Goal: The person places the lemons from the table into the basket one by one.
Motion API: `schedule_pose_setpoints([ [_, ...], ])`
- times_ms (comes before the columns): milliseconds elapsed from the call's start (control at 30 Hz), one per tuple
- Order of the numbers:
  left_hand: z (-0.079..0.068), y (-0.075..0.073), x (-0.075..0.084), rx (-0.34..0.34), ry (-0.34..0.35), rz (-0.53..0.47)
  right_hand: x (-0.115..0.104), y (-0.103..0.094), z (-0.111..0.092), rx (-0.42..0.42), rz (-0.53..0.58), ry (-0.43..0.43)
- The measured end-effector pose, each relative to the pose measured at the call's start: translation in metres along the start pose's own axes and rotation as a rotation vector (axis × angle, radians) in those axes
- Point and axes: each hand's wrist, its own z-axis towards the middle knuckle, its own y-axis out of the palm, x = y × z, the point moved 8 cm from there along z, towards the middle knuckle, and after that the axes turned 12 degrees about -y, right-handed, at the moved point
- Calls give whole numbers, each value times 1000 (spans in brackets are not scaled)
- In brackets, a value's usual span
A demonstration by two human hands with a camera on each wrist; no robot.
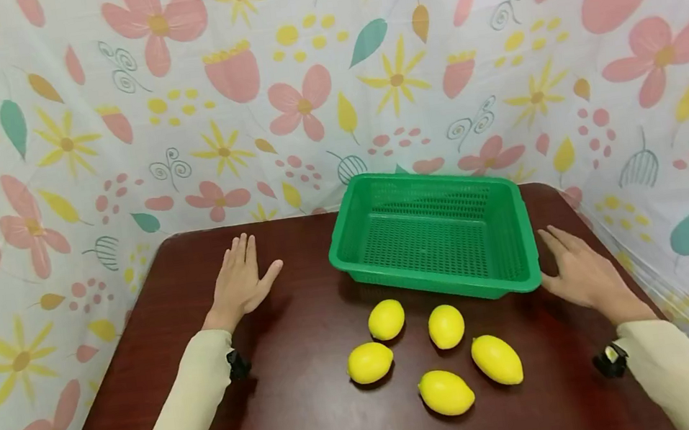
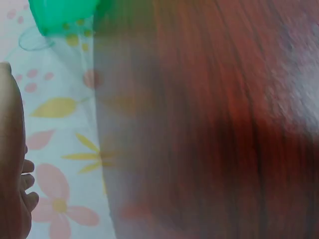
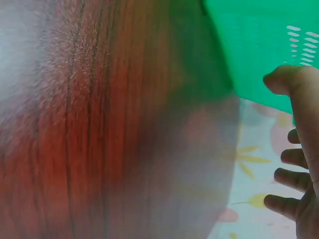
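In the head view a green plastic basket (image 1: pixel 438 279) with perforated sides stands toward the back of the dark table. Several yellow lemons lie in front of it, among them one lemon (image 1: pixel 387 320) close below its front wall and another lemon (image 1: pixel 446 392) nearest the viewer. My left hand (image 1: pixel 238 280) is over the table's left part, fingers straight and thumb spread, holding nothing. Beside the basket's right end is my right hand (image 1: pixel 584 274), fingers extended, its thumb close to the basket wall. The right wrist view shows that thumb (image 3: pixel 289 82) overlapping the green wall.
The reddish-brown wooden table (image 1: pixel 306 423) has rounded back corners. A flower-printed curtain (image 1: pixel 296 47) hangs right behind it and along both sides. Each wrist carries a small black camera, such as the left one (image 1: pixel 238 365).
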Motion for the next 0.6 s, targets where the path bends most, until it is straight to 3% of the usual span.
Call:
schedule_pose_setpoints([
  [400, 7, -25, 49, 101, 37, -147, -41, -64, -30, 254, 3, -72],
  [600, 15, -15, 83, 45, 35, -255, -79, -98, -42, 356, -53, -62],
])
